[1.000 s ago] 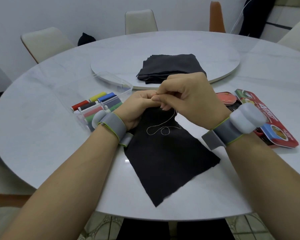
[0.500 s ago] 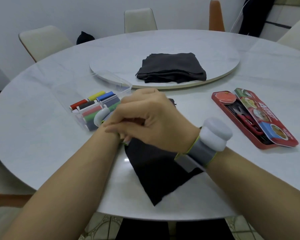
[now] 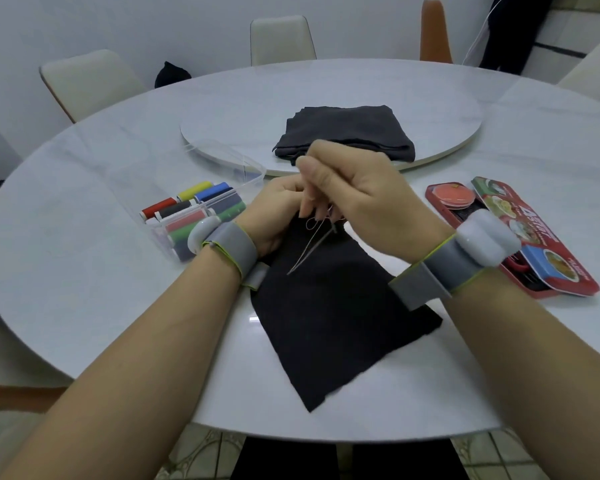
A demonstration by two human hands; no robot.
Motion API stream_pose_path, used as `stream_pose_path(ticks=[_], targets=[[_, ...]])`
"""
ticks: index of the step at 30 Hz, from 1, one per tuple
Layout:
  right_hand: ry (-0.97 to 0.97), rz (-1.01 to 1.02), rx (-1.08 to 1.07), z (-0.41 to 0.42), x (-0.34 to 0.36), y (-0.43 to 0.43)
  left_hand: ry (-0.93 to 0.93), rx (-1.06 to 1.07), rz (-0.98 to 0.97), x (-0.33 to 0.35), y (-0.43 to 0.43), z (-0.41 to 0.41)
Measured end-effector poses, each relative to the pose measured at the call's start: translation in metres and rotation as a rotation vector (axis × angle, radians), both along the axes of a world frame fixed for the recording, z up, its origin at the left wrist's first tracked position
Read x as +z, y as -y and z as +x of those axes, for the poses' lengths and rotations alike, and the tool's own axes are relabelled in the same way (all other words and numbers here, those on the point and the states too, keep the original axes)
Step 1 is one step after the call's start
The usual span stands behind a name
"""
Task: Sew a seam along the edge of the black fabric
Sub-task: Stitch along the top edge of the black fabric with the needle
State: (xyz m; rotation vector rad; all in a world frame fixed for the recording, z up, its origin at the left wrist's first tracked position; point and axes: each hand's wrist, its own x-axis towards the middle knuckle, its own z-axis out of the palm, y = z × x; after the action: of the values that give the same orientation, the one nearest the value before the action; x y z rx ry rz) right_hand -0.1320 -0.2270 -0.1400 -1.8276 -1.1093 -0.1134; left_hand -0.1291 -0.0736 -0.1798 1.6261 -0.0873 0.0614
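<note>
The flat black cloth piece [image 3: 333, 317] at the centre looked matt and slightly rough. The round white marble-like table [image 3: 84, 265] was smooth and glossy. The red tin box [image 3: 568, 271] at right shone.

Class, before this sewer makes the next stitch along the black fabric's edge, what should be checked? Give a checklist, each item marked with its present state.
1. Left hand grips the black fabric at its far edge: ok.
2. Right hand pinches the thread: ok.
3. Needle pointed at the edge: cannot tell, too thin to make out.
4. Thread drawn tight: not ok, a small loop shows at the edge.
5. Fabric flat on the table: ok.
6. Spool box beside the left wrist: ok.
</note>
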Motion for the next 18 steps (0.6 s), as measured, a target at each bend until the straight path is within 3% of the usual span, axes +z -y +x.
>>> stream_pose_path(ticks=[7, 18], targets=[[0.014, -0.285, -0.068, 0.0060, -0.0012, 0.0080, 0.024, -0.009, 0.038, 0.0001, -0.0016, -0.0026], [-0.157, -0.255, -0.003, 0.0081, -0.0042, 0.0097, 0.039, -0.065, 0.047, 0.0062, 0.0009, -0.0074]])
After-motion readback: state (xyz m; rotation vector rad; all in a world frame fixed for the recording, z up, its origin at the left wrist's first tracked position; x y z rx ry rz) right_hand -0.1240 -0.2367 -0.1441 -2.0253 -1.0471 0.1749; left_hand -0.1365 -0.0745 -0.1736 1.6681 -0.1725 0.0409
